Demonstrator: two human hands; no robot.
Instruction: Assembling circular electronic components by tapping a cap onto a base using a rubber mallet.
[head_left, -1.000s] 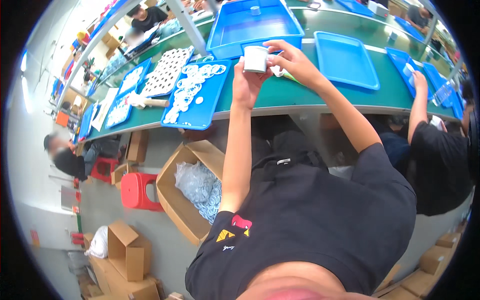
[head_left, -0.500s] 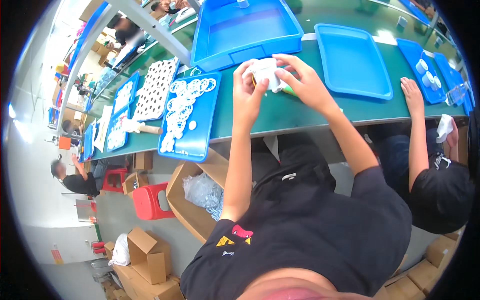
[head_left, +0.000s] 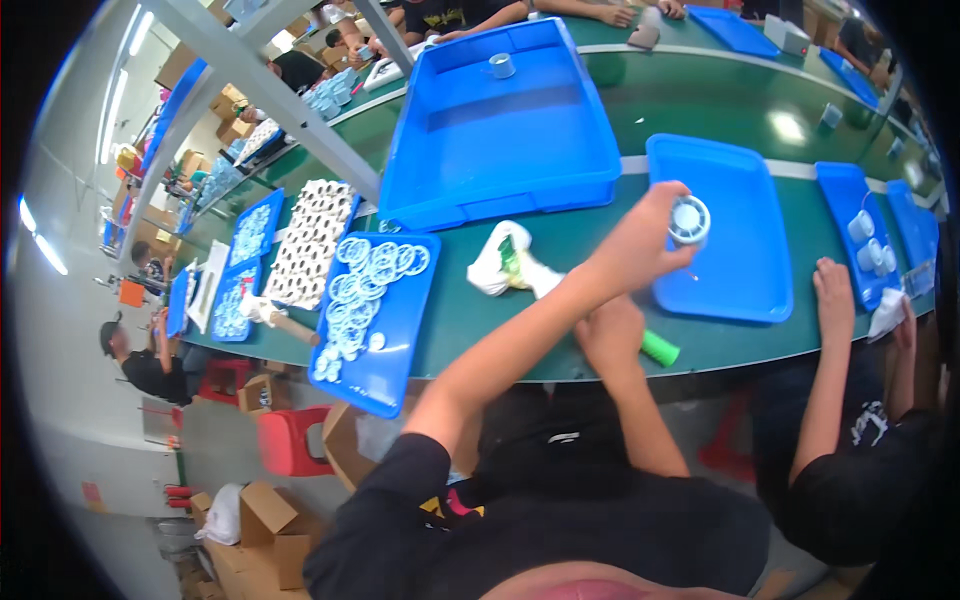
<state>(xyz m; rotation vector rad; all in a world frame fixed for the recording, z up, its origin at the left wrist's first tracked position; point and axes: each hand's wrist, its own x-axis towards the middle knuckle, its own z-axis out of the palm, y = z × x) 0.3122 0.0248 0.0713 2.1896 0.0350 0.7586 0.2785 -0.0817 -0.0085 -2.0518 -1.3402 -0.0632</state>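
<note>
My left hand [head_left: 645,240] is stretched across to the right, above a shallow blue tray [head_left: 725,290]. Its fingers are closed round a small, pale, round plastic part [head_left: 688,220] with a slotted end. Below that forearm, my right hand [head_left: 610,335] is curled near the table edge, its fingertips partly hidden. A green ribbed handle [head_left: 660,348] sticks out of this hand; the other end of the tool cannot be seen. Crumpled white cloth [head_left: 495,262] with a green and yellow patch lies on the table left of my hands.
A deep blue bin [head_left: 500,140] with one pale cup [head_left: 502,66] stands behind. To the left are a blue tray [head_left: 385,370] of white rings and a white perforated board [head_left: 310,245]. A co-worker's hand [head_left: 832,285] rests at right, near a tray of white parts [head_left: 862,228].
My hands have parted. The left has swung right over the shallow tray with the round part; the right has dropped below it with the green handle. The whole view has shifted too.
</note>
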